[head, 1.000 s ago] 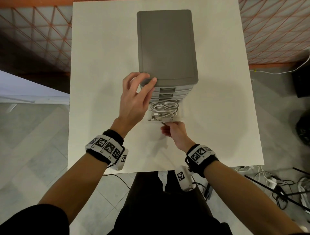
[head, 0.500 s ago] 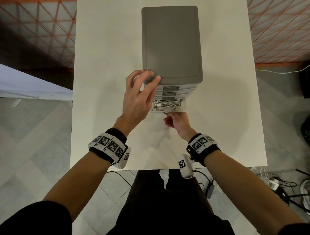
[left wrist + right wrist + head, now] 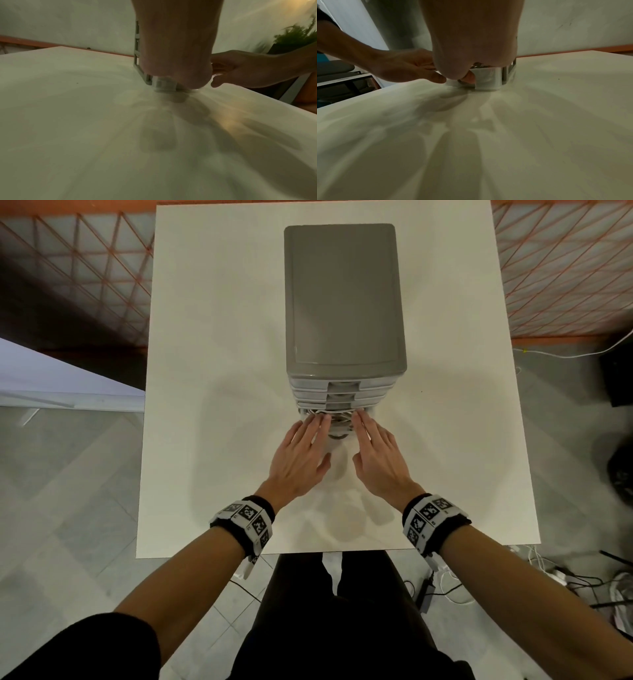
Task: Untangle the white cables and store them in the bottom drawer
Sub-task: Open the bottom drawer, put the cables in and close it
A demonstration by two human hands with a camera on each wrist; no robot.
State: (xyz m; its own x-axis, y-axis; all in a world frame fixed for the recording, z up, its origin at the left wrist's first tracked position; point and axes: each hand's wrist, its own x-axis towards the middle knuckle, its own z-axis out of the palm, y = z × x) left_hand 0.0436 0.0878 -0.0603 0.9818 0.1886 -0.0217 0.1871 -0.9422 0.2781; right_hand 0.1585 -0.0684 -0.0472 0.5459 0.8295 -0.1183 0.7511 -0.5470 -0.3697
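Note:
The grey drawer unit [image 3: 344, 296] stands in the middle of the white table [image 3: 212, 371]. Its bottom drawer [image 3: 337, 433] is out only a little, and a strip of the white cables [image 3: 339, 416] shows inside it. My left hand [image 3: 313, 440] and right hand [image 3: 364, 440] lie side by side, fingers straight, fingertips against the drawer's front edge. In the right wrist view the pale drawer front [image 3: 488, 79] sits just beyond my palm, with the left hand [image 3: 406, 67] beside it. In the left wrist view the drawer front [image 3: 164, 84] is mostly hidden by my palm.
Three closed drawers [image 3: 342, 392] stack above the bottom one. An orange mesh fence [image 3: 561, 268] runs behind the table. Loose cables and adapters [image 3: 561, 573] lie on the floor at the right. A second white table edge [image 3: 51, 371] is at the left.
The left hand came down from the unit's top to the bottom drawer's front. The right hand released the handle and straightened. The drawer slid most of the way in.

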